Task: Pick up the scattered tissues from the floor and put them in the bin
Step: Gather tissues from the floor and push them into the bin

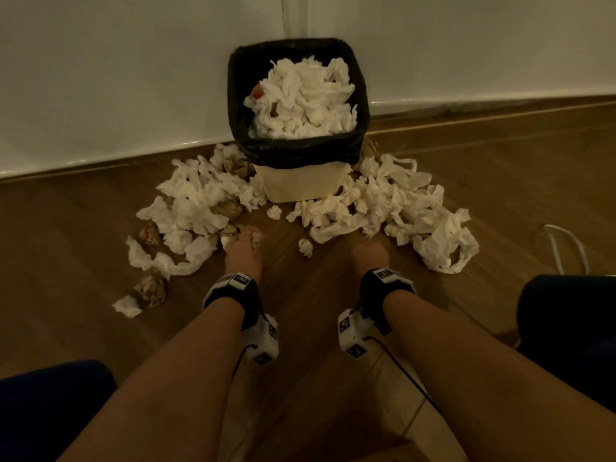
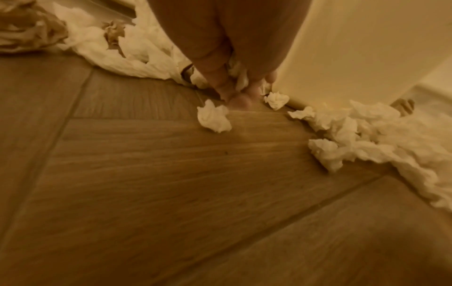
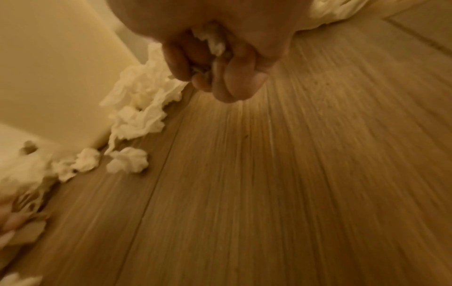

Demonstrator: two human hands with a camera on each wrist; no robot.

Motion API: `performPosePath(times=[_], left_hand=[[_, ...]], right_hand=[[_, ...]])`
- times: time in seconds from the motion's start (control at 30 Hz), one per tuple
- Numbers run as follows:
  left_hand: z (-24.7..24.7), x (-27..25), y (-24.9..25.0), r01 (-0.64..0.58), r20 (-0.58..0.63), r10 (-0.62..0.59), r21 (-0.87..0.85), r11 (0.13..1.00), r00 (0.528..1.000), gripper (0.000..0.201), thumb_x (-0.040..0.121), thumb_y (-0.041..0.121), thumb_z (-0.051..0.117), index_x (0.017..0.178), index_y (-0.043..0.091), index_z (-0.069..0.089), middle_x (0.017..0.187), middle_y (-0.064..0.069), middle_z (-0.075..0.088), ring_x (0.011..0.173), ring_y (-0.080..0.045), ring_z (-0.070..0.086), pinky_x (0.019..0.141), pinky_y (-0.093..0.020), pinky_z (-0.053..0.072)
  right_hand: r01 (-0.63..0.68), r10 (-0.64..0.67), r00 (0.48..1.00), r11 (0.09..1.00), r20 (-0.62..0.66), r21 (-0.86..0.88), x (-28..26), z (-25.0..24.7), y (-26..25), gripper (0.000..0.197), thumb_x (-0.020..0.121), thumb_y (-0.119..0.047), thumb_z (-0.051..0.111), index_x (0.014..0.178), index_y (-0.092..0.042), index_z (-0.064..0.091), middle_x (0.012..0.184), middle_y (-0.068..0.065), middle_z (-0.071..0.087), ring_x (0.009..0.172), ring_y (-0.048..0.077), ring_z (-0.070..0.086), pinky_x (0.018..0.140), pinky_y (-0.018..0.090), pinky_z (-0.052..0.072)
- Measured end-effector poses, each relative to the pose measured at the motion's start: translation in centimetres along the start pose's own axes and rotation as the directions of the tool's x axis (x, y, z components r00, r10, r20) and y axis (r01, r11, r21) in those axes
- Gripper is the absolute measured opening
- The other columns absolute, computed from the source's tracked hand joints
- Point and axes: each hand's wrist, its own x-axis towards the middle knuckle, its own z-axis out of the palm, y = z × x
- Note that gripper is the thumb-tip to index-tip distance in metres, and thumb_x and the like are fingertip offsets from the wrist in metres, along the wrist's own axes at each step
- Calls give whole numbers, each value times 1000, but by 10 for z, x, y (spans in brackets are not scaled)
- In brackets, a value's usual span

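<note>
The bin, a cream tub with a black liner, stands against the wall, heaped with white tissues. Crumpled tissues lie in a left pile and a right pile on the wooden floor. My left hand is down by the left pile, its fingertips pinching a tissue wad. My right hand hovers low before the right pile, fingers curled round a tissue. Two small tissue balls lie between the hands and the bin.
Brown crumpled paper balls mix into the left pile. A white looped cord lies on the floor at the right. My knees in dark blue frame both sides. The wall and skirting close the back.
</note>
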Motion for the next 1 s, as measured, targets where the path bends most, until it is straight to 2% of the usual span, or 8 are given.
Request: performPosePath(times=[0.1, 0.33, 0.4, 0.5, 0.6, 0.73, 0.93, 1.0], left_hand=[[-2, -2, 8, -20, -11, 20, -56, 998, 1000, 14, 93, 15, 53, 106, 12, 55, 113, -20, 57, 97, -36, 57, 79, -49, 54], [-4, -14, 30, 13, -23, -12, 19, 1000, 1000, 60, 93, 56, 36, 51, 13, 32, 52, -2, 35, 56, -23, 43, 53, -30, 27], [-9, -16, 33, 66, 23, -67, 47, 997, 997, 49, 100, 35, 32, 73, 1, 56, 67, -11, 54, 77, -31, 57, 61, -30, 34], [-17, -23, 38, 92, 72, -94, 39, 995, 993, 38, 97, 8, 36, 134, -4, 37, 115, -21, 57, 108, -34, 56, 79, -35, 44], [-24, -31, 41, 65, 84, -52, -159, 985, 995, 33, 97, 19, 40, 124, 11, 55, 113, -10, 59, 95, -30, 64, 81, -34, 48], [-34, -47, 45, 108, 142, -56, -396, 912, 988, 61, 92, 11, 47, 148, 20, 23, 108, -13, 65, 64, -21, 66, 71, -36, 58], [-66, -60, 56, 175, 92, -149, -504, 846, 985, 62, 93, -2, 41, 149, 10, 16, 112, -22, 60, 77, -26, 69, 76, -37, 57], [-74, -67, 62, 186, 100, -157, -556, 810, 982, 53, 96, 0, 39, 146, 8, 24, 115, -18, 59, 67, -23, 66, 54, -31, 55]], right_hand=[[-52, 50, 998, 998, 34, 41, -1, 3, -3, 34, 96, -29, 38, 100, -1, 57, 98, 13, 52, 95, 30, 55, 78, 35, 41], [-30, 30, 999, 999, -12, 20, -4, 4, -7, 33, 98, -28, 35, 85, -3, 53, 86, 11, 47, 84, 26, 50, 73, 35, 38], [16, -17, 1000, 999, 6, 28, -5, 2, -8, 37, 100, -25, 31, 72, -5, 45, 81, 10, 44, 77, 22, 46, 73, 34, 36], [60, -67, 995, 993, 71, 98, -10, -3, -13, 31, 99, -21, 37, 102, -1, 60, 78, 4, 45, 72, 19, 47, 66, 26, 36], [56, -99, 977, 973, 186, 223, -20, -9, -24, 37, 96, -11, 36, 128, -12, 55, 69, -6, 37, 58, 10, 38, 50, 19, 36], [58, -138, 971, 929, 198, 365, -42, -25, -41, 49, 96, -2, 29, 138, -23, 43, 74, 5, 47, 52, 18, 45, 33, 16, 37], [115, -177, 970, 940, 169, 322, -71, -60, -60, 36, 102, -25, 36, 83, -5, 60, 58, 8, 53, 46, 20, 47, 43, 24, 39], [192, -213, 973, 960, 87, 201, -81, -73, -68, 43, 102, -33, 33, 70, -15, 54, 63, 12, 53, 54, 23, 49, 56, 31, 45]])
